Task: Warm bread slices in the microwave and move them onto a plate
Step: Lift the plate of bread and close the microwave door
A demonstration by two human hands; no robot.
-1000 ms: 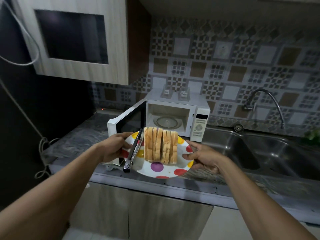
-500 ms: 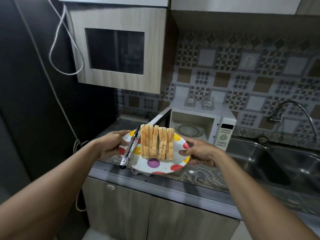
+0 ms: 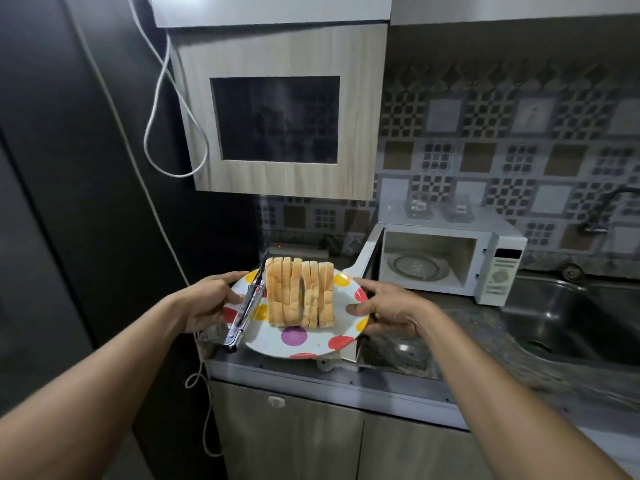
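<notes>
1. A pale cable (image 3: 162,109) hangs in a loop down the dark wall at the far left.
2. A wooden wall cabinet (image 3: 277,183) with a dark glass panel hangs above the counter.
3. The left hand (image 3: 207,303) grips the left rim of the plate (image 3: 294,346), thumb on top and fingers curled under the edge.
4. Metal tongs (image 3: 246,308) lie closed on the plate's left part, just beside the bread, with the handle end overhanging the near rim.
5. The bread slices (image 3: 299,294) stand on edge in a row across the middle of the white, colour-spotted plate, with a narrow gap splitting the row in two groups.
6. The plate is held level above the front edge of the stone countertop (image 3: 460,327), left of the microwave's opening.
7. The right hand (image 3: 388,308) grips the plate's right rim, thumb laid on top and fingers curled beneath.
8. The white microwave (image 3: 500,271) sits on the counter with its door (image 3: 369,252) swung open to the left; the glass turntable (image 3: 417,268) inside is bare.
9. A steel sink (image 3: 571,323) lies to the right, with a tap (image 3: 604,209) at the picture's edge.
</notes>
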